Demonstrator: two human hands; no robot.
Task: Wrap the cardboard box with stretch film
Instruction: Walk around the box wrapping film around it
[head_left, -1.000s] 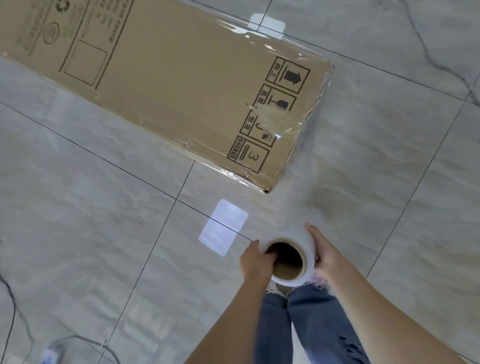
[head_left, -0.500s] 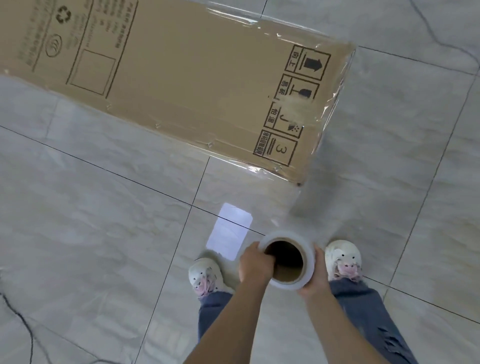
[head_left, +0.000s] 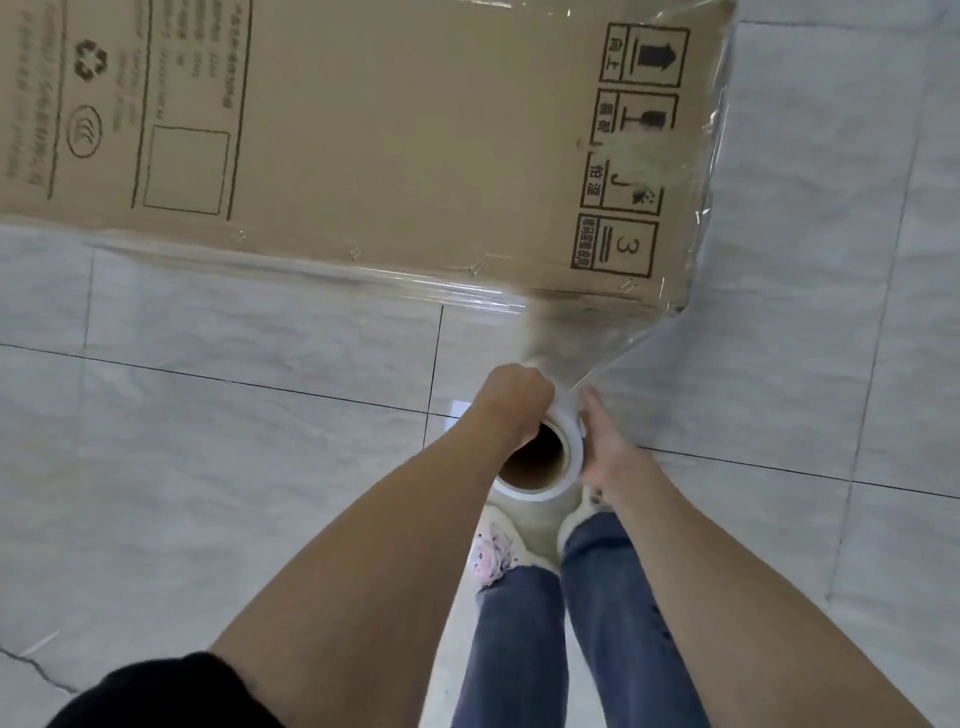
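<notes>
Since the earlier frame the person has stepped closer, so the cardboard box (head_left: 395, 140) now fills the view from 9 to 1 o'clock, and the roll (head_left: 540, 457) has swung under its near right corner. The left hand (head_left: 511, 410) is curled over the roll's rim, fingers hooked into the core; the right hand (head_left: 605, 449) lies flat against its side, fingers together. A sheet of film (head_left: 613, 343) runs taut from roll to corner. The wrap is mid-lap; next, I judge, comes walking the roll along the near edge toward 9 o'clock under steady tension. The box lies flat on the floor (head_left: 234, 467), long axis 9 to 3; the roll's core points up.
</notes>
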